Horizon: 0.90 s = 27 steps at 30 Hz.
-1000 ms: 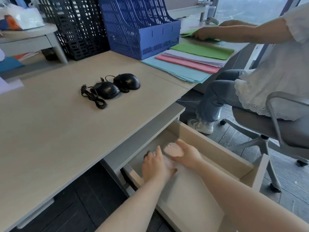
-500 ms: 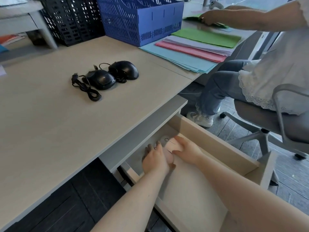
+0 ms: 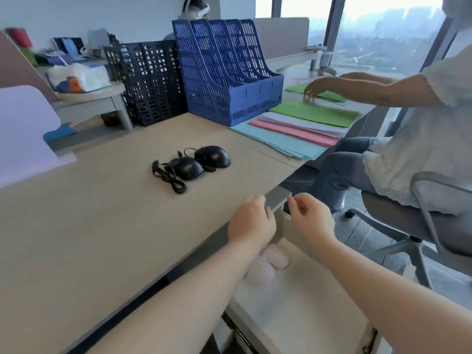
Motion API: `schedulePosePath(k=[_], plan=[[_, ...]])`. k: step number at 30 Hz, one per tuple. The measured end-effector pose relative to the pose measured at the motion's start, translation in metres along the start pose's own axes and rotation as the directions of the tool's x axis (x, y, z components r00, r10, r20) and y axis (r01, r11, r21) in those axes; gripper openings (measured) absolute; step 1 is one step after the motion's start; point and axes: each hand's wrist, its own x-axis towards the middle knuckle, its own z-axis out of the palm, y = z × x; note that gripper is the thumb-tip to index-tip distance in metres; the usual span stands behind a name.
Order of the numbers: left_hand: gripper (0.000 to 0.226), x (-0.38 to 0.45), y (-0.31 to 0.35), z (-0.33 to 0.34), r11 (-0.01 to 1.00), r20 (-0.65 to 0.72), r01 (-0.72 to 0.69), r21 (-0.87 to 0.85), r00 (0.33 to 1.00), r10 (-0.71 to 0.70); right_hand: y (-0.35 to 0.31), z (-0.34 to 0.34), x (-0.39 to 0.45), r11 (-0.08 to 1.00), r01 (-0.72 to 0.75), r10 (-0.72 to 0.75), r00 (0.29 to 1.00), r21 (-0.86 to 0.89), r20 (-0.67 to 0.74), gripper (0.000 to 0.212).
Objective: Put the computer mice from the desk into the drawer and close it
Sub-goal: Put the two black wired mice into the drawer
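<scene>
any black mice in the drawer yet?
No, both black mice lie on the desk; the open drawer shows only pale mice.

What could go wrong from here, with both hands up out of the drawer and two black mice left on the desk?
1. The black mice have loose cables coiled beside them; lifted by the body, a cable may trail, snag the desk edge or get pinched when the drawer closes.
2. The pale mice already in the drawer lie near its back; dropping more there could knock them.
</scene>
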Motion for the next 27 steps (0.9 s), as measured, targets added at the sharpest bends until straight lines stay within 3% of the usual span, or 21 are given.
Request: schedulePosePath(k=[5,10,13,17,20,27], plan=[[0.031,0.022,-0.014,-0.051,1.0,-0.202,-0.003,0.002,0.979,0.003,-0.049,0.007,0.021,0.995,0.093,-0.094,0.994,0.022,0.048,0.027],[0.063,0.061,-0.075,-0.08,0.956,-0.267,0.211,0.205,0.951,-0.153,-0.083,0.04,0.051,0.99,0.139,-0.131,0.973,-0.031,0.189,0.04],[0.082,0.083,-0.107,-0.087,0.923,-0.218,0.304,0.237,0.942,-0.255,-0.097,0.065,0.07,0.988,0.152,-0.141,0.962,-0.029,0.232,0.047],[0.098,0.108,-0.13,-0.089,0.903,-0.04,0.332,0.275,0.942,-0.334,-0.116,0.094,0.096,0.986,0.167,-0.156,0.94,-0.011,0.302,0.061],[0.09,0.12,-0.137,-0.085,0.908,0.022,0.295,0.296,0.949,-0.316,-0.128,0.11,0.111,0.98,0.201,-0.186,0.924,-0.01,0.333,0.067],[0.062,0.12,-0.14,-0.086,0.947,-0.07,0.208,0.247,0.978,-0.197,-0.133,0.129,0.121,0.968,0.23,-0.179,0.914,-0.101,0.365,0.071]])
